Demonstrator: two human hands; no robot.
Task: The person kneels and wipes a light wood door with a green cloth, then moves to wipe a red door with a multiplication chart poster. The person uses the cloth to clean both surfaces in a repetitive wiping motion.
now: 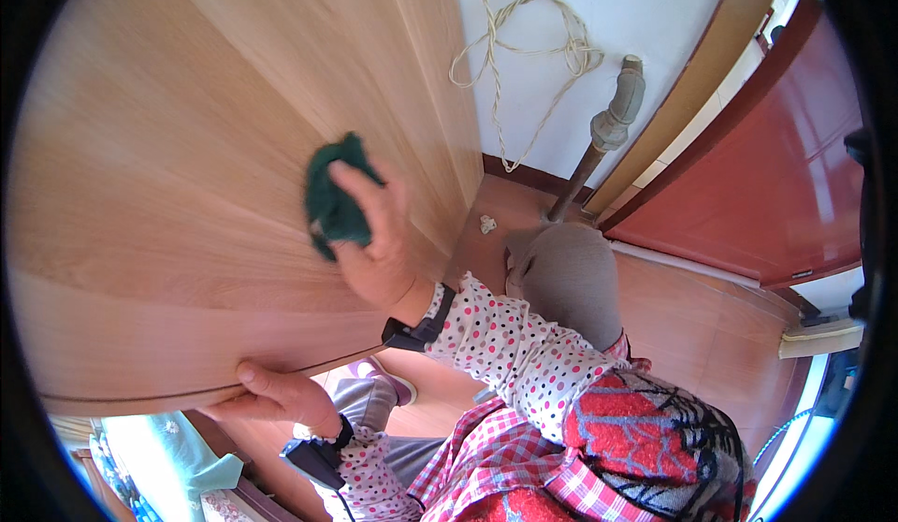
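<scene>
Wiping, to judge by the pose: one dark green cloth (321, 195), bunched, against the face of one wooden panel (187, 148), between its middle and its right edge. Right hand (382, 241): partly closed, fingers bent over the cloth, which it holds. Left hand (288, 396): half closed round the panel's near edge, thumb on the face, fingers at the underside. Advised handling: cloth spread flatter, pressure even, strokes overlapping along the grain and out to the edges, left hand bracing. Obscured: right hand and cloth blurred; cloth's underside and some fingertips hidden; panel's far edge cut off.
</scene>
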